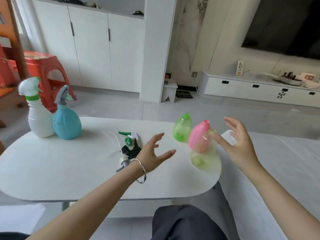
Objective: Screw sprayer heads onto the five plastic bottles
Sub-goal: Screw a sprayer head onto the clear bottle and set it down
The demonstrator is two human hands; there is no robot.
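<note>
Left hand and right hand, fingers spread and holding nothing, flank the clear yellowish bottle, tilted near the right edge of the bench, in front of the pink bottle and green bottle. Thin and empty, it looks light, tippy and squashable: grip its belly. Loose sprayer heads lie by the left wrist; the capped white bottle and blue bottle stand far left.

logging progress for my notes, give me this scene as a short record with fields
fitted: white bottle and blue bottle, sprayers on, left end of the table
headless: green bottle, pink bottle, clear bottle, grouped at right
loose parts: sprayer heads piled in the middle
left hand: open, near the heads, holding nothing
right hand: open, fingertips by the clear bottle's neck; contact unclear
progress: two of five
</note>
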